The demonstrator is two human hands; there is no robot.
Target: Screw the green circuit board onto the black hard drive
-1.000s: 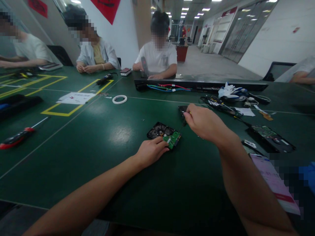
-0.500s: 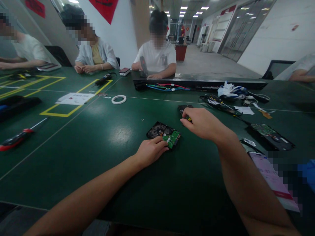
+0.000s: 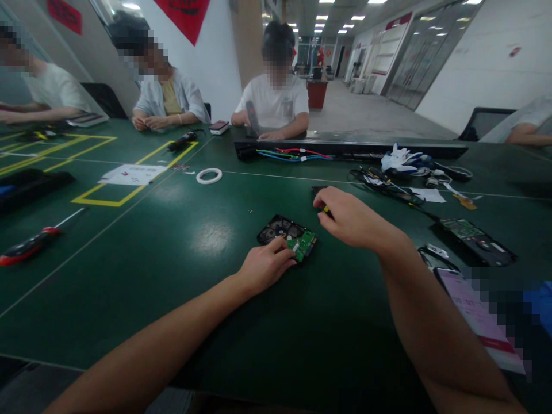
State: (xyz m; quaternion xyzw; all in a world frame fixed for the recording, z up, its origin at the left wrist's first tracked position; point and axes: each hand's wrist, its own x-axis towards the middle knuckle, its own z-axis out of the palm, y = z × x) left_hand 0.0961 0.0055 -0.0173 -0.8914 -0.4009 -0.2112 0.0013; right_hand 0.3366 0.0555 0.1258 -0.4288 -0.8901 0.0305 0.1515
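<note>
A hard drive [image 3: 276, 226] lies on the green table with its circuit board facing up. My left hand [image 3: 265, 264] grips its near edge, fingers curled over the green board. To the right and a little farther off, my right hand [image 3: 345, 215] is closed on a small yellow-and-black tool [image 3: 326, 209]; most of it is hidden by the fingers. Just behind those fingers a dark flat object [image 3: 317, 190] rests on the table, partly covered, and its kind is unclear.
A second hard drive [image 3: 476, 241] and a phone [image 3: 474, 310] lie at the right. Beyond them are cables [image 3: 383, 184] and gloves [image 3: 403, 158]. A tape roll [image 3: 209, 176] and a red-black screwdriver [image 3: 34, 244] lie left. A long black panel [image 3: 353, 148] stretches across, with people seated beyond.
My right hand has shifted slightly, and the yellow part of its tool now shows lower and a little to the left. My left hand stays on the hard drive.
</note>
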